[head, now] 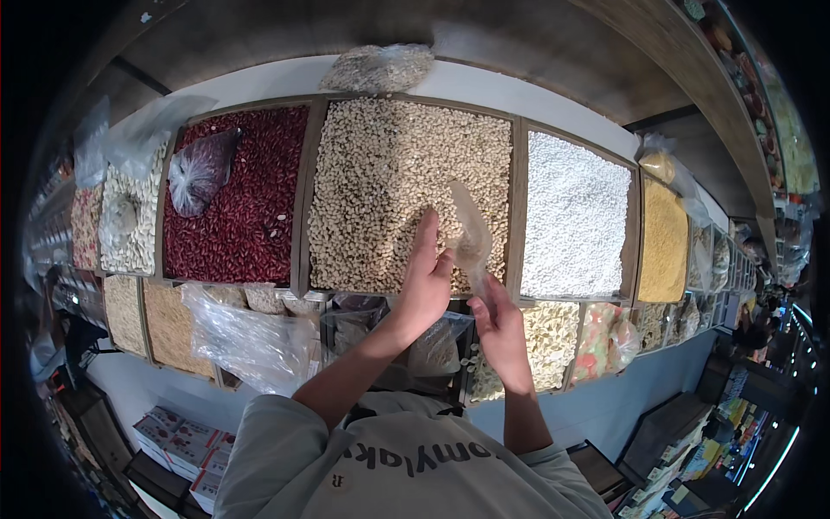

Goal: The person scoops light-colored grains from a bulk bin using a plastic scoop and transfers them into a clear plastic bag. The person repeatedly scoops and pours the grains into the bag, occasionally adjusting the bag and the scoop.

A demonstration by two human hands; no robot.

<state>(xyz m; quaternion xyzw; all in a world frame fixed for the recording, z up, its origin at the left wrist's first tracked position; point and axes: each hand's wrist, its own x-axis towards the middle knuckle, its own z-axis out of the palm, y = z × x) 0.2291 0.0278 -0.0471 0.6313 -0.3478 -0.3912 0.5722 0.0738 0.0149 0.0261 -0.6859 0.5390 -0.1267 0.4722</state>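
A translucent plastic scoop is in my right hand, which grips it by the handle. The scoop's bowl lies over the right part of a wooden bin of black-eyed peas. Inside the bowl there seem to be some contents, too blurred to tell. My left hand is held edge-on over the same peas, left of the scoop, fingers straight and thumb apart. Its thumb is close to the scoop's edge; whether they touch I cannot tell. Nothing shows in the left palm.
Dark red kidney beans, with a knotted plastic bag on them, fill the bin to the left. White grains are on the right. A filled bag rests on the back ledge. Clear plastic hangs over the lower bins. Cartons stand lower left.
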